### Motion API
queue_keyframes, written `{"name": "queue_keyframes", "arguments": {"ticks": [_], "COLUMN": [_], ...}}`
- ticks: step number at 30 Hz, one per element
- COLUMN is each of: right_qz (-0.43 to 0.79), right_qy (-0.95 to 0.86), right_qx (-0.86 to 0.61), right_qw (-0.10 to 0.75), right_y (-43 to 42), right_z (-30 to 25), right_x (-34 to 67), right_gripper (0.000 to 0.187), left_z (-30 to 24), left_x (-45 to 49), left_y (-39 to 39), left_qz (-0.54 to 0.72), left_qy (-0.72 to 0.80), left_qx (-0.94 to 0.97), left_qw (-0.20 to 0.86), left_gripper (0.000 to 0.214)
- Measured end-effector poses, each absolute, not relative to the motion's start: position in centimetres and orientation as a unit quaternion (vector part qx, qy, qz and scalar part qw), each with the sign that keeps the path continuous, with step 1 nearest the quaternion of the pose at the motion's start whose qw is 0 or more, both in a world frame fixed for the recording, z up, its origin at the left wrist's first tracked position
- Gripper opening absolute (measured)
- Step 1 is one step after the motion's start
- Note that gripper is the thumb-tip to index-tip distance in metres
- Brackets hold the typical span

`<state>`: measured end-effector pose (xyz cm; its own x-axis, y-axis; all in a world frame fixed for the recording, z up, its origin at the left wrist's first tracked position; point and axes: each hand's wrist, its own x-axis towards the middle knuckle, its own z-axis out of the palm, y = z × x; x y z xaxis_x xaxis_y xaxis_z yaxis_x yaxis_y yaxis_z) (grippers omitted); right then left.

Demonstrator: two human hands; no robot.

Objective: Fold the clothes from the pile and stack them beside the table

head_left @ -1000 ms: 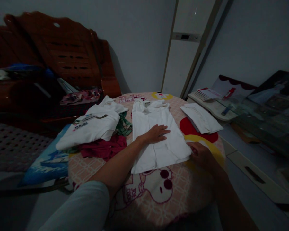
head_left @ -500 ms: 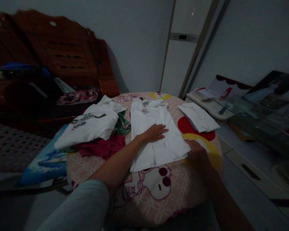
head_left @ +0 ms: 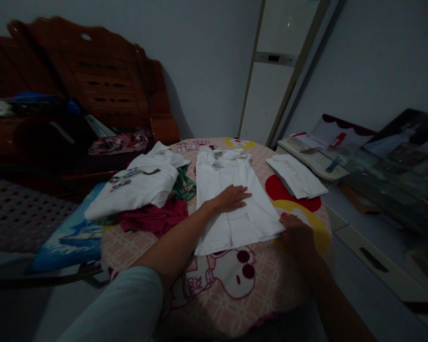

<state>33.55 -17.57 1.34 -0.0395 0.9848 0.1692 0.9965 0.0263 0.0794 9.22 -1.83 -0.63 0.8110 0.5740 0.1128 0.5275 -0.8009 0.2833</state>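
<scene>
White shirt [head_left: 244,221], lying flat, lightly creased

Dim light is leaving the room shadowy. A carved reddish-brown wooden seat [head_left: 103,85] is standing at left before a grey wall [head_left: 207,66]; a tall white rectangular unit [head_left: 267,95] is rising in the corner. A low white drawer cabinet [head_left: 353,240] is running along the right, and a pale grey floor [head_left: 71,294] is showing at lower left.
</scene>
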Motion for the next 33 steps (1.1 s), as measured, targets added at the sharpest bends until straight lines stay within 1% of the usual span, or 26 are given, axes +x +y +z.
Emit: {"name": "queue_keyframes", "arguments": {"ticks": [2,4,6,10,12,14,18,22,27,33], "right_qz": [-0.071,-0.057,-0.049,-0.043,-0.028,-0.007,0.014,0.004,0.006,0.028], "right_qy": [-0.716,-0.728,-0.753,-0.812,-0.831,-0.837,-0.830,-0.810,-0.760,-0.707], "right_qx": [-0.694,-0.683,-0.655,-0.555,-0.514,-0.499,-0.507,-0.553,-0.625,-0.681], "right_qw": [0.004,-0.001,0.041,0.178,0.210,0.224,0.232,0.192,0.178,0.191], "right_y": [-17.8,-17.9,-17.7,-15.8,-14.0,-11.8,-6.2,0.1,6.3,10.0], "right_z": [1.9,2.5,3.2,4.0,4.4,5.1,6.4,6.6,5.0,2.6], "right_x": [33.6,33.8,33.9,33.3,32.3,31.0,28.3,25.9,23.1,21.6], "right_gripper": [0.021,0.023,0.026,0.026,0.025,0.026,0.024,0.021,0.019,0.025], "left_z": [-0.9,-1.2,-1.4,-1.4,-1.4,-1.3,-1.1,-1.2,-1.5,-1.1], "left_x": [9.1,9.0,8.8,8.6,8.5,8.5,8.4,8.5,8.4,8.2], "left_y": [-1.6,-1.3,-0.9,-0.5,-0.5,-0.5,-0.6,-0.5,-0.4,-0.9], "left_qz": [0.107,0.110,0.110,0.142,0.175,0.201,0.212,0.199,0.192,0.175], "left_qy": [0.286,0.277,0.268,0.263,0.267,0.265,0.259,0.262,0.253,0.252], "left_qx": [0.944,0.944,0.943,0.931,0.923,0.916,0.914,0.915,0.917,0.921], "left_qw": [0.122,0.138,0.165,0.209,0.217,0.224,0.231,0.233,0.241,0.239], "left_gripper": [0.046,0.045,0.043,0.037,0.034,0.032,0.030,0.030,0.030,0.031]}}
